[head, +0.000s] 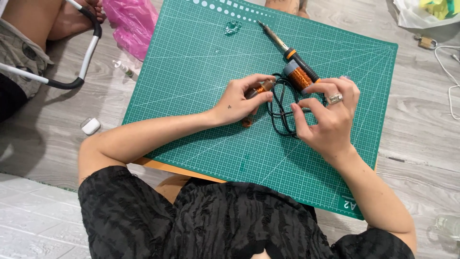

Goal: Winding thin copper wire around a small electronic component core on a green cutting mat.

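cutting mat (201, 96): matt green rubbery sheet | wire spool (298, 76): glossy copper winding | cable (282, 112): smooth black plastic | floor (421, 129): grey wood-grain | bag (132, 24), far left: shiny pink plastic

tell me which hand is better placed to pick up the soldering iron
Right, probably. The right hand rests beside the copper wire spool, which lies against the soldering iron handle. The left hand already holds a small copper-coloured piece and sits farther off.

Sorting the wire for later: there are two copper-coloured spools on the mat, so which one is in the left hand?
The smaller spool, pinched in the left hand. The bigger spool lies beside the soldering iron, by the right hand.
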